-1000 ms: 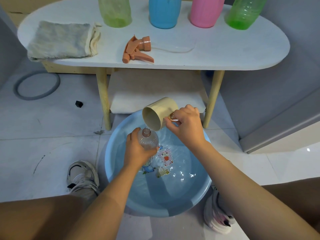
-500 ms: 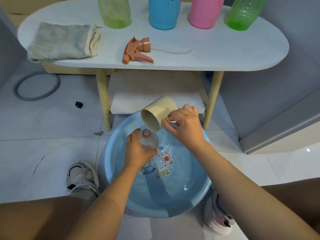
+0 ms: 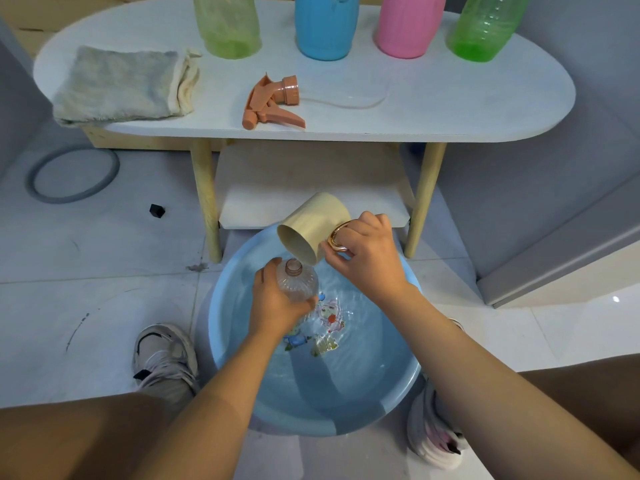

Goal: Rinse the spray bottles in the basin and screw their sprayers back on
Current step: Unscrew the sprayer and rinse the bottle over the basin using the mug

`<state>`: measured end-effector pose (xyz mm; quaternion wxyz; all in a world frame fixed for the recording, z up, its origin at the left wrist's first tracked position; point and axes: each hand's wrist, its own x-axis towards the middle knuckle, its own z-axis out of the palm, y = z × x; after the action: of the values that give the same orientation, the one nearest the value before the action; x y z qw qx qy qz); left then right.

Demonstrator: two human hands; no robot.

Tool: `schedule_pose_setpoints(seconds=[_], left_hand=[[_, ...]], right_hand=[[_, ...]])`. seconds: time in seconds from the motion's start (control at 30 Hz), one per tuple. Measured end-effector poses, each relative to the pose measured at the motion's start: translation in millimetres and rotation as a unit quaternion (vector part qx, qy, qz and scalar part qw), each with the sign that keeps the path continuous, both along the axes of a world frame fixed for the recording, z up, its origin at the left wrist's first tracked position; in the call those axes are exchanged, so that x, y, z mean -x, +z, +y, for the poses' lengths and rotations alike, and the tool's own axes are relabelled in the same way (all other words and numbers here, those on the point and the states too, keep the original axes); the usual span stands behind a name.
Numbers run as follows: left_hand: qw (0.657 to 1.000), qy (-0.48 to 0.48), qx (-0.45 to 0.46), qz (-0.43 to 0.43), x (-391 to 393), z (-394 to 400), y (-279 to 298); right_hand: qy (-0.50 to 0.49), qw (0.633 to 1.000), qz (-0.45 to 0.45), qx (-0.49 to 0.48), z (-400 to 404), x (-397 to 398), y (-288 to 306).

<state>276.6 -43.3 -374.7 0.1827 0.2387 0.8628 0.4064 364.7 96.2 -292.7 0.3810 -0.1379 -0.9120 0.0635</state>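
The clear spray bottle point(image 3: 297, 279) stands nearly upright over the water of the blue basin point(image 3: 398, 393), its open orange-tinted neck pointing up. The left hand point(image 3: 277, 303) grasps it around the body, fingers curled round the far side and thumb on the near side. Just above and to the right of the neck, a cream cup point(image 3: 313, 227) is tipped steeply, its mouth facing down and left so that its lower rim sits right at the bottle's opening. The right hand point(image 3: 369, 252) grips the cup by its gold ring handle point(image 3: 337, 237), fingers wrapped about it.

Below both hands, the basin holds shallow rippling water over cartoon decals on its bottom. A sneaker point(image 3: 162, 355) sits on the tile left of the left forearm, another shoe point(image 3: 433, 434) under the right forearm.

Beyond the hands stands a white oval table point(image 3: 450, 109) on wooden legs. On it, straight ahead of the left hand, lies an orange sprayer point(image 3: 272, 103) with its clear tube curving off to the right. Farther left rests a folded grey cloth point(image 3: 121, 84). Along the far edge stand four bottles: pale green bottle point(image 3: 227, 26), blue bottle point(image 3: 327, 26), pink bottle point(image 3: 408, 26) and bright green bottle point(image 3: 488, 27), their tops out of view.
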Motion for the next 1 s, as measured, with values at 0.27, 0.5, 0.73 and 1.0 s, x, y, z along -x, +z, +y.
schedule_pose_setpoints(seconds=[0.27, 0.5, 0.73, 1.0], left_hand=[[1.0, 0.004, -0.01, 0.0, 0, 0, 2], [1.0, 0.009, -0.013, -0.008, -1, 0, 2], [0.999, 0.02, -0.017, -0.031, -4, 1, 6], [0.998, 0.036, -0.033, -0.045, -3, 0, 4]], right_hand=[[0.008, 1.0, 0.004, -0.001, 1, -1, -2], [-0.004, 0.999, 0.011, 0.03, 0, -2, -1], [-0.136, 0.957, -0.005, 0.255, 4, -8, -3], [-0.285, 0.86, -0.184, 0.381, 17, -26, -31]])
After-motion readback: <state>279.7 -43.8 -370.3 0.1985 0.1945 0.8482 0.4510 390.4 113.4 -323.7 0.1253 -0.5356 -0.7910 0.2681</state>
